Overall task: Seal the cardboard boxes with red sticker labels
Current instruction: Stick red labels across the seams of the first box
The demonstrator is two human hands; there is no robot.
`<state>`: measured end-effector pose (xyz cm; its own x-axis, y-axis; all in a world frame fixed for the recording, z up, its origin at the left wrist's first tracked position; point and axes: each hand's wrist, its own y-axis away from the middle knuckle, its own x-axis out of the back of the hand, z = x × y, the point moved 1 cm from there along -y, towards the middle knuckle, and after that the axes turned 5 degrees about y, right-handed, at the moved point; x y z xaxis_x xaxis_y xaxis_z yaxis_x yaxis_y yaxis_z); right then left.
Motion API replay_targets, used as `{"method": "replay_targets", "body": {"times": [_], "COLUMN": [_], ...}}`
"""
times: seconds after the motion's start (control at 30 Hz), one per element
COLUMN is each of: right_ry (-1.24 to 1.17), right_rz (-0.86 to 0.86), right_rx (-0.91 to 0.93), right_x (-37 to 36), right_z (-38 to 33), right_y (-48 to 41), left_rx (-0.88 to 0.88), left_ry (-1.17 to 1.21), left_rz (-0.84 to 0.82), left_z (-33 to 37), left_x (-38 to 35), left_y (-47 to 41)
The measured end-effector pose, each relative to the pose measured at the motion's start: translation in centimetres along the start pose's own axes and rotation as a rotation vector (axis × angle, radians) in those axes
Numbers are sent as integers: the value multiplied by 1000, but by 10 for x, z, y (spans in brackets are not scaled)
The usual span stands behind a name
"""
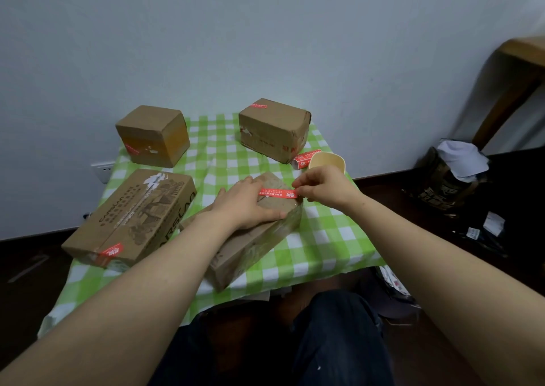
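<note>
A: Step in hand?

B: Label application on the near box point(256, 235), which lay askew at the front middle of the checked cloth point(324, 238). The red sticker point(278, 193) was stretched across the box's far top edge.

A: Grip?

B: Left hand point(247, 206) lay flat with its fingers straight, pressing the box top and covering the sticker's left end. Right hand point(321, 188) pinched the right end between thumb and fingertips, at the box's right corner. That end looked lifted, not yet stuck.

A: Other boxes?

B: Printed box point(132, 217) on the left carried a red label at its near edge. Far-right box point(274, 129) had one on top. Far-left box point(153, 135) showed a red mark low on its front; could not tell whether it was a label.

A: Next move?

B: Judgement only: bring the right end down over the corner with the strip kept taut, then smooth it from the left hand outward. Slack would likely crease it.
</note>
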<state>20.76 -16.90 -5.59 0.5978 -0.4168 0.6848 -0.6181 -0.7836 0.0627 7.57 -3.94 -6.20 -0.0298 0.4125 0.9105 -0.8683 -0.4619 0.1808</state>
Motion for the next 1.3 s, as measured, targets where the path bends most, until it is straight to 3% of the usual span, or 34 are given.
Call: {"method": "replay_targets", "body": {"times": [0.27, 0.47, 0.63, 1.03, 1.3], "right_ry": [33, -81, 79, 501, 374], "right_rz": [71, -46, -132, -98, -12], "right_rx": [-6, -33, 99, 319, 321], "right_x": [-7, 0, 3, 4, 2], "right_z": [2, -8, -7, -8, -16], "right_y": [-9, -5, -3, -13, -9], "left_rx": [-11, -87, -13, 20, -13], "left_ry": [34, -3, 68, 142, 161], "left_rz": [-23, 35, 18, 4, 43], "left_z": [0, 9, 10, 4, -2], "left_x": [-2, 2, -1, -1, -4], "left_y": [2, 6, 2, 9, 4]}}
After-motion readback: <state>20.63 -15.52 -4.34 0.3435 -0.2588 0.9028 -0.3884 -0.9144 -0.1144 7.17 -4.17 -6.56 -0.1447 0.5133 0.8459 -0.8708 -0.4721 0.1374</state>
